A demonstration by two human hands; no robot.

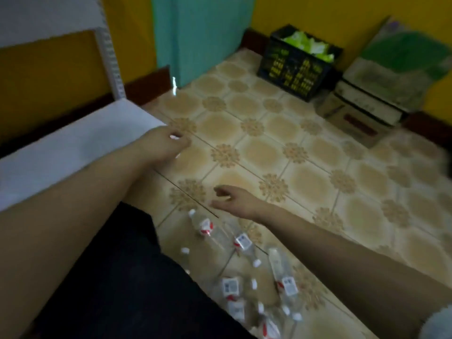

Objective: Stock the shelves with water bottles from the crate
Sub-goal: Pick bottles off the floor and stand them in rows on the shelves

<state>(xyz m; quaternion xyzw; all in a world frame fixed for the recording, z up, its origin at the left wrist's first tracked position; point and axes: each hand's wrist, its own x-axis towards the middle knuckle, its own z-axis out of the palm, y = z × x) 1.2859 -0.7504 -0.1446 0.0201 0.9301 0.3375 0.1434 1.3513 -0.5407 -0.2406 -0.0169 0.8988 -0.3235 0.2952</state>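
Yellow walls (305, 13); patterned tiled floor (305, 155), seemingly teal curtain (200, 33)

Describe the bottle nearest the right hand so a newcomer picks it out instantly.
Start at the tiled floor and find the cluster of clear water bottles lying on it at bottom centre. The target bottle is the farthest one, at the cluster's top-left end, just below the right hand. Unlike its neighbours, its white cap points up-left, towards the shelf.

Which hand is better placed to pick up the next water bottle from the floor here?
The right hand, probably. It hangs open just above the nearest bottle lying on the tiled floor. The left hand is farther off, by the corner of the white shelf.
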